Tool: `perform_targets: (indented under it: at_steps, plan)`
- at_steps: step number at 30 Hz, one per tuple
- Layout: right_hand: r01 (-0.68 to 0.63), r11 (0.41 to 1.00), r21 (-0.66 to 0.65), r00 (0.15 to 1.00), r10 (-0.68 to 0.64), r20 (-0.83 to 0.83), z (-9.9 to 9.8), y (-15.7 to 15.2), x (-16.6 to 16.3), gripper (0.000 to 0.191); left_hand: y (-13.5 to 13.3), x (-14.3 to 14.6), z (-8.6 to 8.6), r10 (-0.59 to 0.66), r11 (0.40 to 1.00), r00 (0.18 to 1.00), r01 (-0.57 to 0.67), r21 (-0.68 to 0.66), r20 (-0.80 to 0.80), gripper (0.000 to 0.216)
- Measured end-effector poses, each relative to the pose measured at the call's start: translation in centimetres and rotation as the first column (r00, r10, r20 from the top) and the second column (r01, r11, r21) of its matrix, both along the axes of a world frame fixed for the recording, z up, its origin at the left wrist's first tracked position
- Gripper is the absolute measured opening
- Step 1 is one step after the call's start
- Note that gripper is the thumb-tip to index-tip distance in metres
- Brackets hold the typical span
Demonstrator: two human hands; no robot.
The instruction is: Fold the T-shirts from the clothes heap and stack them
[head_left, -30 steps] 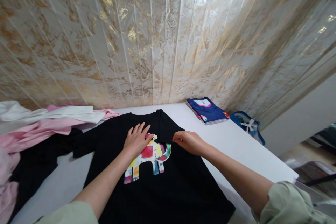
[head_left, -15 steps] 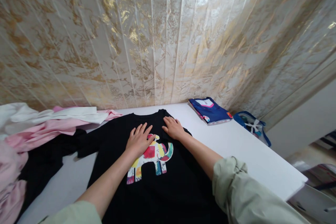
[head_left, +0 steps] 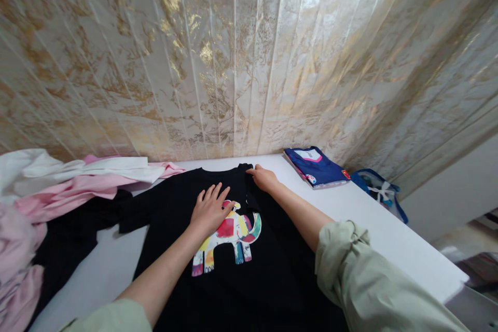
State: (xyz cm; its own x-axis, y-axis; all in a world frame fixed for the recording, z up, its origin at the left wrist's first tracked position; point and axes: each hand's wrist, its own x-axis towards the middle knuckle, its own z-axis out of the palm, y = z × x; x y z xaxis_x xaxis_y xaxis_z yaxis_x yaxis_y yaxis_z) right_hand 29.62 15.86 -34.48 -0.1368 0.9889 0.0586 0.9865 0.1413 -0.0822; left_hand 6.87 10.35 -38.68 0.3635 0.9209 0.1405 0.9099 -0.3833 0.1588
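A black T-shirt (head_left: pixel 249 290) with a colourful elephant print (head_left: pixel 229 236) lies spread on the white table, its neckline toward the curtain. My left hand (head_left: pixel 210 210) rests flat on its chest, fingers spread, covering part of the print. At the shoulder on the right of the collar, my right hand (head_left: pixel 264 177) has its fingers closed on the shirt fabric. The shirt's right side is folded inward there, with its edge over the elephant's trunk. The sleeve at the left stretches out toward other clothes.
Pink clothes (head_left: pixel 78 194), white clothes (head_left: pixel 31 171) and a black garment (head_left: pixel 73 233) are heaped on the left. A folded navy garment (head_left: pixel 321 166) lies at the back right of the white table (head_left: pixel 385 233). Beyond its edge sits a blue-trimmed bag (head_left: pixel 379 192). A gold-patterned curtain (head_left: pixel 218 62) hangs behind.
My right hand has gone from lying flat on the shirt to gripping its shoulder, and the shirt's right side is turned inward. My left hand stays on the chest. The view has shifted slightly.
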Motion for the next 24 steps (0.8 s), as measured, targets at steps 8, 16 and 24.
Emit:
perform_targets:
  at_steps: [8,16,24]
  plan:
    - [0.251,0.965,0.073,0.968,-0.251,-0.021,1.1,1.2,0.7,0.042,0.0,-0.2,-0.3,-0.010,1.000,1.000,0.010,0.009,0.006,0.064]
    - [-0.045,0.988,0.146,0.996,0.056,-0.070,-3.7,-4.4,-2.9,0.055,0.3,0.1,0.2,0.007,1.000,0.989,-0.008,0.003,0.145,0.059]
    - [-0.034,0.991,0.130,0.996,0.045,-0.082,-4.9,-4.5,-2.4,0.055,-3.4,-6.5,1.1,0.231,0.973,0.967,-0.233,0.005,0.111,0.048]
